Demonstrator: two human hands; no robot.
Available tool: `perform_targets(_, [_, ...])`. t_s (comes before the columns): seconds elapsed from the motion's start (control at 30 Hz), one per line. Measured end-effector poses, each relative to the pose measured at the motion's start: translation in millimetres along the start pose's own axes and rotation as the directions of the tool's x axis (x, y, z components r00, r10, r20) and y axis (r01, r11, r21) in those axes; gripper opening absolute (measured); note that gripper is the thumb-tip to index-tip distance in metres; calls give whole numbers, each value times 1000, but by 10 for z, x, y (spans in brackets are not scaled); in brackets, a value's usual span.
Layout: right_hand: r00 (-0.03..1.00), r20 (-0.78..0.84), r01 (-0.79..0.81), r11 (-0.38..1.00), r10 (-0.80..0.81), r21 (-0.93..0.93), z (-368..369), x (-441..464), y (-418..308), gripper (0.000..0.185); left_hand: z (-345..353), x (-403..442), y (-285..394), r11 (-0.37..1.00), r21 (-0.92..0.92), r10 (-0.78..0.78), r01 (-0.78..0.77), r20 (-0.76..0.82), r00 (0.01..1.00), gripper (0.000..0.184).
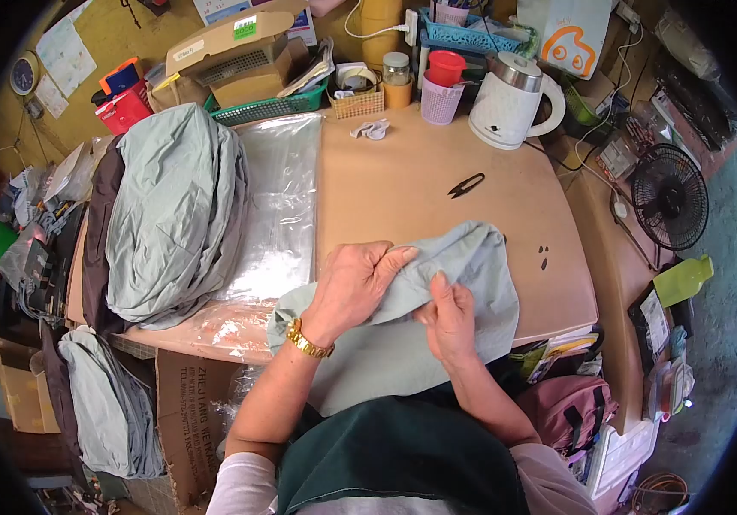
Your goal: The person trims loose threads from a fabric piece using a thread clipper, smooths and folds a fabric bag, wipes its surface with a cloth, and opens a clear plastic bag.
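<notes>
So, there's a pale grey-green cloth (pixel 490 287) at the near edge of the table (pixel 403 193), partly on top and partly hanging toward the person's dark apron (pixel 394 455). Left hand (pixel 358 281) has it bunched between thumb and curled fingers; right hand (pixel 448 322) is pinching it just beside, thumb on top — fingers closed on fabric, both sides. My guess is the two grips sit close so the bit between them can be kept under control, with the tabletop taking some of the weight.

Snips (pixel 466 185) lie past the cloth, probably parked there to be reachable without getting tangled. Material-wise, the cloth looks thin, matte and creased, with a soft rounded fold at the far end. The folded pile (pixel 171 206) on the left is similarly coloured and wrinkly — next to slick, shiny clear plastic (pixel 281 215).
</notes>
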State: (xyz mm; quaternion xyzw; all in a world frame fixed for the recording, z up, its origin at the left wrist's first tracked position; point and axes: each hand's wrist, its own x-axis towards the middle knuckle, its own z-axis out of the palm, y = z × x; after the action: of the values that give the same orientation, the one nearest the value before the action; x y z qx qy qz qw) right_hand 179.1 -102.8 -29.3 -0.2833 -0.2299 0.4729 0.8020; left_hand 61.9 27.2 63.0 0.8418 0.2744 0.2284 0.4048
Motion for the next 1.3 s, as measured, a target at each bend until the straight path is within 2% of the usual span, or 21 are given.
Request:
perform_targets(0.03, [1000,-2,-2,1000,2,2,133,24,-42,23,-3,-3,11,1000,1,-3,3,2,1000,39])
perform_targets(0.1, [988,-68,101,915,-138,-390,441,95,-135,12,-10,-12,32,979,18,204,-203,-52,978,30])
perform_targets(0.13, [988,-66,101,916,-137,-388,431,127,-152,12,-90,-26,40,979,20,203,-202,-53,978,30])
perform_targets(0.2, [973,-172,97,945,-157,-313,359,170,-217,21,-349,-82,3,998,47,32,-42,184,982,28])
perform_targets(0.33, [965,-157,152,933,-212,-326,149,282,-225,22,-419,-207,-227,992,-93,-73,81,94,993,30])
perform_targets(0.37, [943,-227,178,946,-242,-269,204,309,-189,22,-424,-246,-198,992,-94,-76,85,89,993,30])
perform_targets(0.47, [922,-319,151,962,-221,-229,170,335,-329,20,-455,-345,-160,991,31,-130,127,125,984,31])
perform_targets(0.53, [923,-340,95,965,-177,-245,146,321,-406,19,-477,-391,-238,979,128,-189,157,295,937,37])
perform_targets(0.63, [925,-306,136,948,-226,-289,200,332,-416,16,-500,-405,-300,998,39,-60,50,352,934,42])
perform_targets(0.7, [885,-298,197,869,-356,-453,307,355,-328,11,-514,-357,-155,999,36,-22,12,287,958,42])
perform_targets(0.77, [892,-274,169,826,-360,-537,362,313,-266,12,-407,-255,-19,999,39,16,-25,211,977,41])
perform_targets(0.83, [900,-245,144,775,-361,-615,409,324,-177,14,-193,-126,80,994,-54,97,-100,-52,994,35])
perform_targets(0.87, [876,-124,281,702,-467,-655,407,344,-103,14,-126,-55,68,994,-53,95,-98,-57,994,35])
perform_targets(0.93, [829,2,413,610,-559,-676,409,323,-96,14,-22,80,-3,992,-2,129,-129,4,992,30])
perform_targets(0.97, [895,-88,314,759,-437,-571,414,265,-149,15,-13,101,-22,991,-5,130,-130,4,991,30])
perform_targets(1.0, [942,-161,198,874,-295,-444,408,211,-182,15,-6,112,-41,988,-115,108,-102,50,993,28])
perform_targets(1.07, [960,-151,166,915,-235,-368,399,159,-185,17,-23,127,-95,972,-226,95,-70,102,990,26])
perform_targets(1.13, [976,-132,132,949,-175,-285,331,111,-186,20,-91,128,-164,886,-454,19,91,233,972,33])
perform_targets(1.2, [997,79,-13,1000,11,18,248,100,-208,27,-78,79,-130,873,-483,53,60,217,975,31])
perform_targets(1.23, [997,81,-11,1000,10,19,305,110,-209,27,-80,58,-104,857,-514,82,32,197,977,28])
perform_targets(1.3, [990,-141,14,1000,-11,19,442,126,-168,29,-103,61,-49,895,-446,90,-1,179,980,26])
